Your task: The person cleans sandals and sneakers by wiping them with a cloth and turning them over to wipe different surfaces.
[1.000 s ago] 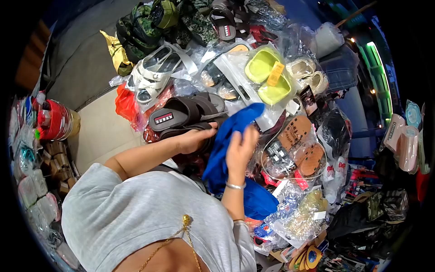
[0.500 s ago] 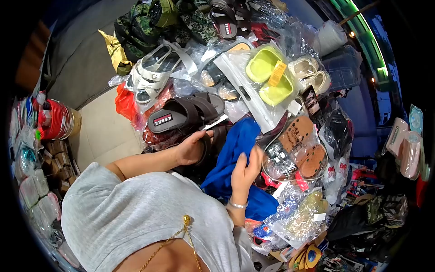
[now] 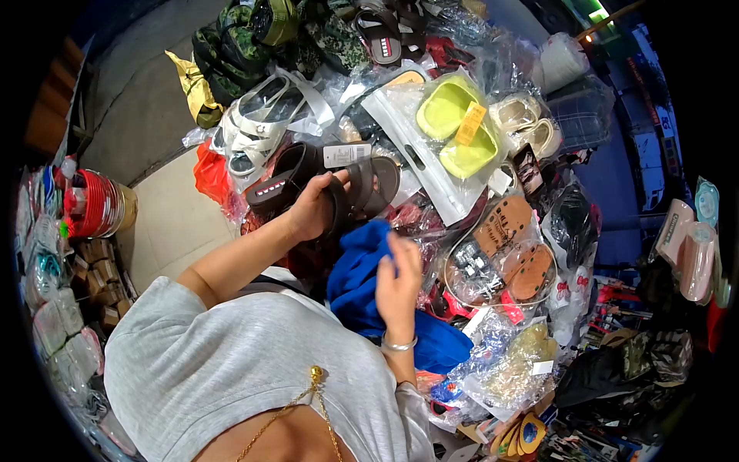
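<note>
My left hand [image 3: 310, 209] is closed around the strap of a dark brown sandal [image 3: 377, 187], raised over the pile. Its mate [image 3: 269, 196], with a red and white label on the insole, is right beside it. A white barcode tag [image 3: 346, 155] shows above them. My right hand [image 3: 399, 289], wearing a silver bracelet, pinches a bunched blue cloth [image 3: 358, 266] just below the sandals; its fingertips are slightly blurred. Part of the cloth hangs down behind my right wrist.
Bagged footwear surrounds my hands: lime-green clogs [image 3: 450, 112], white sandals [image 3: 258, 127], brown-soled sandals [image 3: 512, 231] and beige shoes [image 3: 527, 123]. Camouflage bags [image 3: 231, 50] lie at the back. A red bucket-like container [image 3: 96, 204] stands at left, and pink bottles [image 3: 697, 262] at far right.
My left hand has risen with the brown sandals, which have turned so the barcode tag shows. My right hand and the blue cloth have shifted left, and the cloth's raised end is lower.
</note>
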The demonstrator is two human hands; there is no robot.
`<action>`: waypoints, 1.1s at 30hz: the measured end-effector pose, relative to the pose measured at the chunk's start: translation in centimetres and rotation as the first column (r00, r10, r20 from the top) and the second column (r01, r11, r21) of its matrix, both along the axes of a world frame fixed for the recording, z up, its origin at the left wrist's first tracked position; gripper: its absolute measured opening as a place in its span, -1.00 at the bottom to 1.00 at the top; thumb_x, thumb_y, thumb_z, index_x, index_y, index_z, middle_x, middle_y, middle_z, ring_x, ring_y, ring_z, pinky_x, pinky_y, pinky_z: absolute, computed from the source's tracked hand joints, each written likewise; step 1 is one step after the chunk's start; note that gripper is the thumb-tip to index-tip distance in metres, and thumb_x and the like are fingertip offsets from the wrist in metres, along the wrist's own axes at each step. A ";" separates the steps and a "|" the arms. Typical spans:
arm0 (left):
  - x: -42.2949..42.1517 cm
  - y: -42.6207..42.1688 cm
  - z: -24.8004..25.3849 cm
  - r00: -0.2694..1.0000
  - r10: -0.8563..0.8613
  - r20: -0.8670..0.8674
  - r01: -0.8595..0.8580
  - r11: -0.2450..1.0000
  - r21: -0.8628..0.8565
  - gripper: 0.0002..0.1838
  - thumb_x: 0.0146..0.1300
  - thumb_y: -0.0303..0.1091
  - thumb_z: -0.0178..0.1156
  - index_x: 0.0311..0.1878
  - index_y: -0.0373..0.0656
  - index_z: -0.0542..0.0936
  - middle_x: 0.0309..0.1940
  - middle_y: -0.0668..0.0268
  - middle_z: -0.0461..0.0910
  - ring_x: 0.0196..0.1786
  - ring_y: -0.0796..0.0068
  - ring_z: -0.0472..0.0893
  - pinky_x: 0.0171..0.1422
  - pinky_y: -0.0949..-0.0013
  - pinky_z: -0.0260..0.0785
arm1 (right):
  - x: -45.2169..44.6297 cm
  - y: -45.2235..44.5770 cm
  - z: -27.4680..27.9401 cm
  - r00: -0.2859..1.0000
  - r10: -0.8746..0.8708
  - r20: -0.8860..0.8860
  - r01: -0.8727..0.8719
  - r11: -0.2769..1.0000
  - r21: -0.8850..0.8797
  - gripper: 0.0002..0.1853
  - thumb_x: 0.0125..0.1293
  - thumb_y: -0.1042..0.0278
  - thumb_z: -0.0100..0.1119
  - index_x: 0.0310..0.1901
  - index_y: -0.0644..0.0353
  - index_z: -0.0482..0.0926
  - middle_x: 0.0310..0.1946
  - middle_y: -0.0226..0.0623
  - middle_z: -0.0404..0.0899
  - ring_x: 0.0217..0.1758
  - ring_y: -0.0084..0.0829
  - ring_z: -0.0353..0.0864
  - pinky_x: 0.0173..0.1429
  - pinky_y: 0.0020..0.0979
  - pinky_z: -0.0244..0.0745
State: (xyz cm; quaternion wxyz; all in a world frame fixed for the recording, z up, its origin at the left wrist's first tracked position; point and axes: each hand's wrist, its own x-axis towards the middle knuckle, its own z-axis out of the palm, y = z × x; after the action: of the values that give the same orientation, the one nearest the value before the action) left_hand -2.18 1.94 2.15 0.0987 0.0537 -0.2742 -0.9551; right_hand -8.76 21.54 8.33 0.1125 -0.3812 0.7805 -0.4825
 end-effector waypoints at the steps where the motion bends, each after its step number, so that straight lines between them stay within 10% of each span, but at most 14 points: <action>1: -0.4 0.1 -0.6 1.000 -0.005 -0.009 0.005 1.000 -0.012 -0.14 0.26 0.29 -0.02 0.46 -0.12 0.20 0.34 0.23 0.38 0.36 0.33 0.38 0.44 0.18 0.19 | -1.0 -0.9 0.5 0.995 -0.066 -0.068 0.062 0.996 -0.059 -0.59 0.21 0.62 0.02 0.13 0.36 0.53 -0.03 -0.07 0.48 0.06 -0.16 0.49 0.26 -0.31 0.33; 4: -0.3 1.8 -2.9 0.971 0.005 0.237 -0.034 0.992 0.120 -0.21 0.30 0.29 -0.03 0.42 -0.08 0.25 0.29 0.24 0.38 0.35 0.32 0.36 0.47 0.21 0.11 | -2.9 -5.1 -0.7 0.967 -0.124 -0.223 0.116 0.992 -0.046 -0.52 0.25 0.57 0.04 0.24 0.35 0.41 0.16 0.04 0.38 0.22 -0.05 0.40 0.31 -0.22 0.30; 9: 0.0 1.4 -4.0 0.991 -0.023 0.133 0.016 0.999 0.048 -0.20 0.36 0.33 -0.12 0.46 -0.05 0.14 0.31 0.21 0.35 0.37 0.26 0.34 0.49 0.15 0.07 | 0.7 -6.0 -6.2 0.914 0.028 -0.404 0.070 0.972 0.224 -0.41 0.14 0.61 0.05 0.28 0.24 0.38 0.10 0.05 0.36 0.18 0.05 0.41 0.23 -0.11 0.39; 13: -0.1 1.4 -3.1 0.995 -0.081 0.062 0.074 0.991 0.109 -0.14 0.33 0.36 -0.14 0.48 -0.10 0.12 0.40 0.16 0.26 0.42 0.24 0.28 0.52 0.16 0.02 | 3.4 -1.9 -7.0 0.985 0.071 -0.157 -0.042 0.982 0.187 -0.44 0.14 0.62 -0.02 0.25 0.23 0.44 -0.02 0.06 0.42 0.10 0.04 0.48 0.15 -0.13 0.46; 15: -0.2 1.3 -2.7 0.994 -0.107 -0.004 0.107 0.992 0.061 -0.11 0.32 0.37 -0.14 0.49 -0.12 0.10 0.45 0.16 0.21 0.45 0.24 0.24 0.55 0.17 -0.03 | 1.6 -0.2 -4.2 0.961 0.139 0.238 -0.206 0.936 0.287 -0.47 0.12 0.62 -0.02 0.20 0.33 0.49 -0.06 0.01 0.51 0.07 -0.16 0.54 0.21 -0.32 0.41; 19: -0.1 1.2 -3.5 0.991 -0.103 0.086 0.098 0.993 0.067 -0.13 0.33 0.37 -0.15 0.49 -0.09 0.11 0.44 0.19 0.24 0.43 0.28 0.27 0.52 0.21 0.01 | -1.1 -3.4 0.3 0.994 -0.019 -0.106 -0.001 0.983 -0.185 -0.48 0.21 0.61 -0.03 0.25 0.25 0.45 -0.06 0.03 0.46 -0.01 -0.08 0.51 0.14 -0.27 0.41; 25: 0.9 0.4 -5.9 0.978 -0.136 0.156 0.114 0.984 0.140 -0.26 0.37 0.32 -0.17 0.36 -0.08 0.35 0.27 0.19 0.45 0.31 0.23 0.44 0.46 0.15 0.18 | 2.5 -7.1 -6.1 0.890 0.147 -0.431 -0.113 0.988 0.103 -0.39 0.12 0.59 0.02 0.30 0.26 0.38 0.06 0.03 0.39 0.09 0.04 0.42 0.19 -0.08 0.36; 31: 0.0 1.1 -3.0 0.992 -0.122 0.022 0.117 0.977 0.178 -0.14 0.37 0.37 -0.25 0.45 -0.18 0.22 0.41 0.13 0.30 0.46 0.20 0.26 0.57 0.15 -0.04 | 3.7 -0.3 -7.3 0.990 0.141 0.021 -0.142 0.976 0.164 -0.41 0.12 0.64 -0.06 0.28 0.23 0.44 0.08 0.10 0.40 0.12 0.02 0.48 0.19 -0.24 0.42; 33: 0.1 1.2 -3.6 0.991 -0.085 0.103 0.068 0.985 0.155 -0.14 0.38 0.37 -0.28 0.46 -0.17 0.19 0.43 0.15 0.26 0.47 0.20 0.23 0.58 0.14 -0.07 | 1.9 -0.8 -4.8 0.991 0.101 -0.086 -0.101 0.995 0.005 -0.42 0.15 0.66 -0.06 0.27 0.19 0.46 0.05 0.05 0.43 0.03 0.01 0.52 0.10 -0.20 0.46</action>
State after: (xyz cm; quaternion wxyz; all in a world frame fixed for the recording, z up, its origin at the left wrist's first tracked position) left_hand -2.11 3.13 -1.44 0.0423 0.1027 -0.2076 -0.9719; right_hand -6.86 20.72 3.57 0.1031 -0.4405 0.7645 -0.4593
